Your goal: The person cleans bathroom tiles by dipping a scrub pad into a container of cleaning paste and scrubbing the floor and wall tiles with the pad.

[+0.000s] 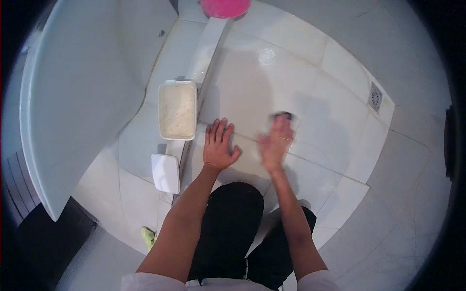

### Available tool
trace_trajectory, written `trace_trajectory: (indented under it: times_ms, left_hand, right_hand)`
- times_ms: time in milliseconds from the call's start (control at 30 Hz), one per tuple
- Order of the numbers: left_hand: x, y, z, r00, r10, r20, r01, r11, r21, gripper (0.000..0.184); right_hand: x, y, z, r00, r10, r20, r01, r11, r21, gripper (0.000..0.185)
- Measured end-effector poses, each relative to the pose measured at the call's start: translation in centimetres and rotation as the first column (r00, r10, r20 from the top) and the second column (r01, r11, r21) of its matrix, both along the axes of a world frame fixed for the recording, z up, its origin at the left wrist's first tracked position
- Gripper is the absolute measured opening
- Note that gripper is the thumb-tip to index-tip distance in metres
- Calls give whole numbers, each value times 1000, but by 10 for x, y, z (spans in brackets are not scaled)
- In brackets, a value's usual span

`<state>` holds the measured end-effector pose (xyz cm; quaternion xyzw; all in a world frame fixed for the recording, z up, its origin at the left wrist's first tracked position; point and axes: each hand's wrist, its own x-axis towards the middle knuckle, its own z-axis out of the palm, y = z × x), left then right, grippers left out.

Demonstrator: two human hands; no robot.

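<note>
My left hand [221,146] lies flat on the pale floor tiles [242,92], fingers stretched out and thumb apart, holding nothing. To its right, my right hand [276,143] is smeared by motion, low over the tiles. A small dark object [284,116] shows at its fingertips, mostly covered by the fingers and too blurred to name. Left of my left hand, a white rectangular tub [177,110] with cream-coloured contents stands on a narrow raised ledge. Its apparent white lid [166,173] lies nearer to me.
A large white bathtub-like basin [92,87] curves along the left. The ledge [208,51] runs toward a pink bucket-like container [225,7] at the top. A floor drain [375,98] sits at the right. My knees are close below my hands. A yellow-green item [148,236] lies lower left.
</note>
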<state>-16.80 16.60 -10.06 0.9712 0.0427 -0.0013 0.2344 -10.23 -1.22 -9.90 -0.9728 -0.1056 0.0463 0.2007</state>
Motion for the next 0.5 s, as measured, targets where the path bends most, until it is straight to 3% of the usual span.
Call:
trace_trajectory:
  times_ms: [33, 67, 133, 167, 200, 267, 300, 333, 367, 433, 500]
  left_hand:
    - [-1, -1, -1, 1000, 6, -7, -6, 1000, 12, 69]
    - [-1, 0, -3, 1000, 5, 24, -5, 1000, 0, 69]
    - [0, 1, -2, 1000, 0, 26, 0, 1000, -6, 68]
    - [-1, 2, -1, 1000, 8, 17, -8, 1000, 1, 68]
    - [-1, 2, 0, 1000, 5, 8, -5, 1000, -8, 69]
    - [1, 2, 1, 1000, -3, -25, 3, 1000, -2, 69]
    - [0, 1, 1, 1000, 3, -23, -3, 1000, 0, 69]
    - [-1, 1, 0, 1000, 2, -9, -2, 1000, -2, 68]
    - [0, 1, -2, 1000, 5, 4, -5, 1000, -4, 67]
    - [1, 1, 0, 1000, 14, -11, -14, 1000, -15, 66]
    - [1, 1, 2, 1000, 13, -26, -14, 1000, -26, 65]
  right_hand:
    - [0, 27, 18, 969, 219, -112, -209, 973, 98, 82]
    - [11, 29, 20, 968, 226, -114, -213, 971, 112, 82]
    - [38, 13, 13, 837, 485, -255, -488, 871, 55, 80]
    - [45, -21, -6, 924, 380, -48, -380, 925, 5, 76]
    - [62, -58, -11, 976, 216, -31, -218, 971, -96, 70]
    - [72, -160, -36, 981, -156, 114, 166, 983, -76, 61]
    - [67, -229, -53, 963, -212, 166, 213, 977, 8, 61]
    - [52, -319, -88, 955, -219, 198, 247, 960, -129, 64]
    - [38, -330, -61, 889, -450, 91, 455, 889, -46, 70]
    - [9, -335, -47, 641, -767, 19, 763, 634, -125, 73]
    - [-8, -307, -80, 605, -790, 102, 762, 537, -361, 75]
